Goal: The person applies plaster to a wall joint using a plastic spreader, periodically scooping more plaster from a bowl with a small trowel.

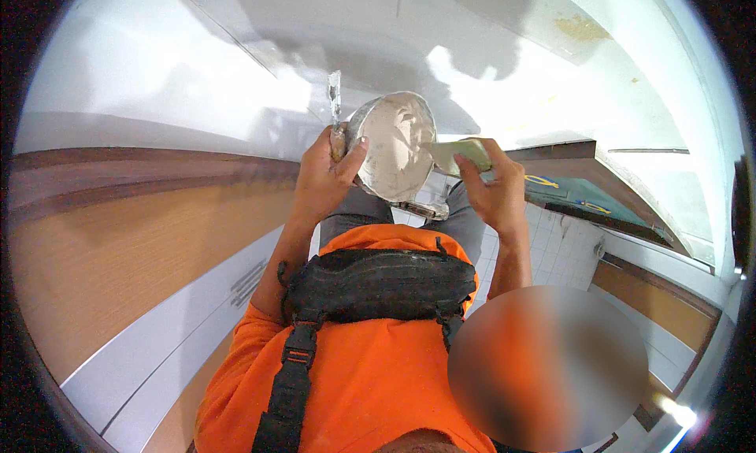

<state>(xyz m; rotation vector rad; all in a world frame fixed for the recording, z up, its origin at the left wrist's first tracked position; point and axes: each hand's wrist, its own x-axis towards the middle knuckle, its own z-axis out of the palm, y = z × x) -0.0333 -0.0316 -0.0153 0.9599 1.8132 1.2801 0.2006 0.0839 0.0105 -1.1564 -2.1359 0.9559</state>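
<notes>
My left hand (327, 177) grips a round bowl (364, 187) by its left side, thumb over the rim. Pinned in the same hand, a putty knife (335, 110) with a brownish handle and a smeared metal blade points away from me. Beige, wet-looking filler paste (394, 142) coats the inside of the bowl, with ridges at the far right. My right hand (496, 187) is closed around a flat, pale green spreader (466, 155). The tip of the spreader lies at the bowl's right rim, against the paste; whether it presses in I cannot tell.
Ahead stands a white wall (378, 27) with patchy stains at the upper right. A brown wooden ledge (142, 173) runs along the left. On the right, a dark-framed panel (587, 181) holds yellow-and-blue items. White floor tiles (543, 240) show below. A blurred patch covers the lower right.
</notes>
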